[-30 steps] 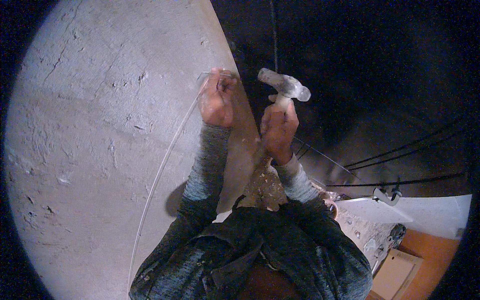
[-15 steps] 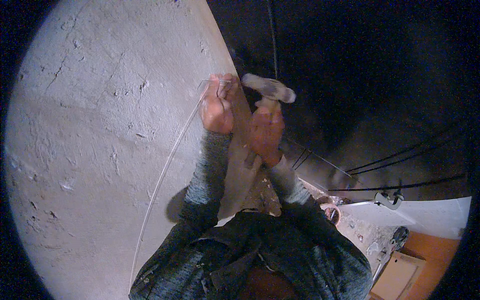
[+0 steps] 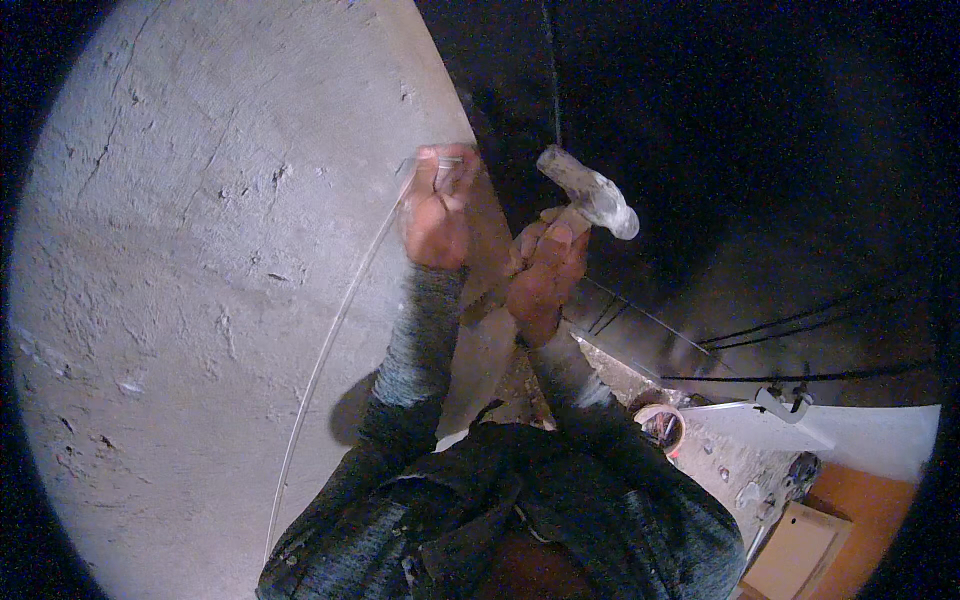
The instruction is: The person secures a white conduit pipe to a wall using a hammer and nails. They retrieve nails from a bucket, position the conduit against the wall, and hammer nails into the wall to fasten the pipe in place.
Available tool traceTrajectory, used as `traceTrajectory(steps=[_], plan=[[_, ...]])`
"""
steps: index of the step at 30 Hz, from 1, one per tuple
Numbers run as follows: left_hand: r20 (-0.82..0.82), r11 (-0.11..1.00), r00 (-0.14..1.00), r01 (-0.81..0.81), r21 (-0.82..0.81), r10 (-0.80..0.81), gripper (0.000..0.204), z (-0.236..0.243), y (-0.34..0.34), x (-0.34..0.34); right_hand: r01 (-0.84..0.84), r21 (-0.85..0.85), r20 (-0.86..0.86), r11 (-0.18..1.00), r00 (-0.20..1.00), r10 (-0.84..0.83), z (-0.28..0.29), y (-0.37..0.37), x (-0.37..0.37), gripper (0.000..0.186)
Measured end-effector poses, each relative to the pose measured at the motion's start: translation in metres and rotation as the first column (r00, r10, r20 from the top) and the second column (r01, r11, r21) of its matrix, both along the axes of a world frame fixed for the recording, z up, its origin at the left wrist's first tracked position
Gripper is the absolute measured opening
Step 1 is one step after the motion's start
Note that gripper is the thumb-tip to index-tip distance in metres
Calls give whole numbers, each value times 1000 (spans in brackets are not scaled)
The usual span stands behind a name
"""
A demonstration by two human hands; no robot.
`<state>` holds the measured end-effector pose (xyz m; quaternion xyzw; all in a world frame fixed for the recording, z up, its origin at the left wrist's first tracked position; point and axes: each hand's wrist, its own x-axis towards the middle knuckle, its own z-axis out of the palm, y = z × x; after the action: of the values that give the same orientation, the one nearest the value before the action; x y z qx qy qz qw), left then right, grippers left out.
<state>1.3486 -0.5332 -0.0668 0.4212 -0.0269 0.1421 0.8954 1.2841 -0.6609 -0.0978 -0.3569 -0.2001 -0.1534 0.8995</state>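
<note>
Partly hidden hammer (image 3: 592, 192) in right hand (image 3: 543, 285), cord (image 3: 331, 340) obscured at left fingers (image 3: 460, 180).

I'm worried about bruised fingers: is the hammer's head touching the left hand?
Apart. The head camera view shows a clear dark gap between the hammer's head and the left hand.

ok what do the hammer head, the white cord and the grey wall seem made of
Hammer head: probably metal, dull grey, whitened in patches as if by dust. White cord: perhaps smooth plastic, judging by its even curve. Grey wall: likely plaster or concrete, matte, with cracks and pits.
</note>
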Motion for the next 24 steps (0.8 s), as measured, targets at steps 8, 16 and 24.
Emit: traceTrajectory(steps=[8,16,24], plan=[[-15,999,999,-34,-15,33,28,2,-4,1,446,-247,-84,860,875,-478,-38,18,28,26],[98,795,990,-139,590,101,32,7,3,-2,445,-691,77,569,829,-554,-15,22,18,26],[-66,995,995,-68,72,73,38,2,-5,4,565,-658,224,498,778,-586,-2,15,18,22]])
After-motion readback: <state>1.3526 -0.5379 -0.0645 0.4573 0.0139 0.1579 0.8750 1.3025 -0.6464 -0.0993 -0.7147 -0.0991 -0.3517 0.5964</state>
